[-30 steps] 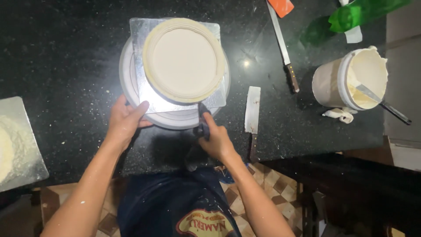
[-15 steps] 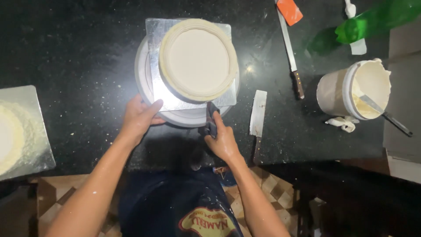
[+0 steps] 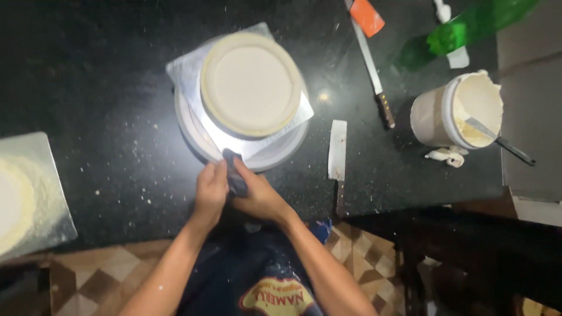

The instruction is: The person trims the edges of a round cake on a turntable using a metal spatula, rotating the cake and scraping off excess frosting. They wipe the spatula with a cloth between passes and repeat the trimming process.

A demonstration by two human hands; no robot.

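A big black tabletop [image 3: 99, 88] with a shiny, speckled stone look is seen from above, with small pale crumbs scattered over it. A round white turntable [image 3: 193, 131] is set on it, and a square silver cake board [image 3: 187, 67] is laid on top of that. A round cake [image 3: 250, 83], smooth and covered in pale cream, is placed on the board.

At the left edge, another silver board [image 3: 44, 175] with a rough cream cake is partly cut off. On the right, a white bucket [image 3: 430, 114] of cream is seen with a metal spatula [image 3: 500, 140] stuck in it. A green bottle [image 3: 468, 29] is laid behind it. A long knife [image 3: 372, 64] with a brown handle and a flat white scraper [image 3: 337, 149] are laid between the turntable and the bucket. An orange scraper [image 3: 367, 16] is seen at the top.

A small dark cloth [image 3: 235, 172] is pressed against the front edge of the turntable. It is gripped by both the left hand [image 3: 211, 190] and the right hand [image 3: 260, 199], with the fingers closed around it.
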